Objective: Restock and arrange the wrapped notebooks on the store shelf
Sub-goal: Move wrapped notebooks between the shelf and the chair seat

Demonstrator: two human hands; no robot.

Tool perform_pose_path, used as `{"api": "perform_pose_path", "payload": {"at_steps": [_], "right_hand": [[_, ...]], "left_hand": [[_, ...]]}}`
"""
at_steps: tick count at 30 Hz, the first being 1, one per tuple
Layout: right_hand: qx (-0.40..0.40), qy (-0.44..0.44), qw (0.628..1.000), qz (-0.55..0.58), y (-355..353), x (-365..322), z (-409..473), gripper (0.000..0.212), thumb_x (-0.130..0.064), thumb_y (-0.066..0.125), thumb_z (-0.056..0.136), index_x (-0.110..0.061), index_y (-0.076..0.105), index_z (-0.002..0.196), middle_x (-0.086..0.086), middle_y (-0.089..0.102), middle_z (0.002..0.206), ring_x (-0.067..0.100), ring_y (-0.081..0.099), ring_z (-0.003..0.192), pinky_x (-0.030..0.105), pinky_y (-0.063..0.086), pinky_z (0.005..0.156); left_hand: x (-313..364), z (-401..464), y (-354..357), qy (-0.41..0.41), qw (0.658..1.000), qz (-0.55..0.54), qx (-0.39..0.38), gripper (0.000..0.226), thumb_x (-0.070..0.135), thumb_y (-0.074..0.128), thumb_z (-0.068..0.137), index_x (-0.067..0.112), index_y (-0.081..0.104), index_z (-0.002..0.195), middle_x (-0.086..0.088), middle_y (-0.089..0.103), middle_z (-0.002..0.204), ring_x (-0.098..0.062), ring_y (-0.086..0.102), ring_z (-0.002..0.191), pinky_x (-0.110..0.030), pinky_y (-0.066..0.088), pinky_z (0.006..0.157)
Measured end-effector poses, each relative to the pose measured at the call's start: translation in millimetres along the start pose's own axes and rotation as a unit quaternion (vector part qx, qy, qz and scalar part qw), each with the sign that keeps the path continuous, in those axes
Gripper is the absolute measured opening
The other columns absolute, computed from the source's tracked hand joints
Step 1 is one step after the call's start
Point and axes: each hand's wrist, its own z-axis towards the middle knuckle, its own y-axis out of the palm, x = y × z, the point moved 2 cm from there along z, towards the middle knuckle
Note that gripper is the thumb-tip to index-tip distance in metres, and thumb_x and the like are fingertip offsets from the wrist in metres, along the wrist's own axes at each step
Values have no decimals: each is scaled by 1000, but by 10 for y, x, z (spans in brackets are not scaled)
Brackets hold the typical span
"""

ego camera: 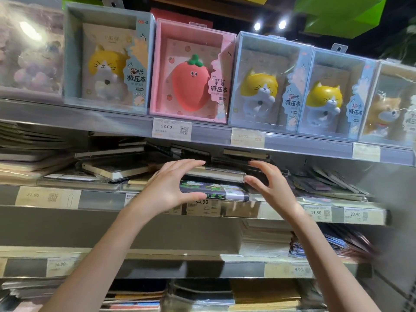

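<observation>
Two hands, left hand (167,188) and right hand (266,184), flank the notebook stack (213,176), each grip apart, clamping nothing; a careless squeeze could topple the crooked, slippery pile off the shelf (276,204).

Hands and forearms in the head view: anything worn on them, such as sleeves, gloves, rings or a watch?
Nothing worn shows. The left hand and right hand are bare, with no gloves, rings or watch visible. Both forearms are uncovered down to the frame's bottom edge.
</observation>
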Motion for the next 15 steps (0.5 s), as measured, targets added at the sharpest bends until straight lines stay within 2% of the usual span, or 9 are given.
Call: {"api": "perform_pose_path", "payload": {"at_steps": [3, 7, 10, 13, 15], "right_hand": [[18, 10, 997, -78, -66, 269, 29, 71, -63, 43, 77, -13, 55, 126, 5, 58, 125, 21, 42, 123, 35, 34, 104], [18, 38, 991, -130, -77, 573, 131, 63, -51, 63, 77, -14, 56, 127, 7, 56, 128, 27, 40, 126, 49, 31, 107], [12, 37, 991, -130, -54, 714, 236, 62, -39, 77, 72, -12, 58, 124, 10, 55, 126, 31, 43, 121, 45, 38, 102], [33, 55, 993, -104, -53, 772, 307, 57, -26, 81, 69, -10, 60, 119, 13, 50, 123, 31, 44, 118, 40, 44, 93], [29, 68, 992, -100, -30, 820, 331, 56, -21, 82, 68, -9, 61, 118, 14, 46, 123, 29, 41, 119, 37, 44, 93]], "left_hand": [[-9, 45, 61, -14, 1000, -5, -7, 74, 59, 67, 71, 52, 31, 135, 22, 34, 142, -3, 19, 134, -39, 27, 111], [-79, 46, 108, -27, 999, -25, 5, 74, 63, 65, 67, 50, 35, 133, 22, 38, 136, -4, 18, 133, -41, 26, 110], [-72, 50, 109, -30, 998, -57, 5, 73, 61, 66, 65, 50, 36, 131, 25, 39, 124, -1, 19, 126, -35, 25, 107], [-52, 58, 94, -34, 997, -74, 11, 76, 63, 65, 61, 48, 39, 131, 24, 43, 117, 1, 21, 119, -31, 25, 103], [-48, 63, 85, -37, 996, -77, 11, 79, 66, 62, 57, 45, 41, 130, 23, 45, 115, 0, 23, 117, -29, 26, 101]]}}
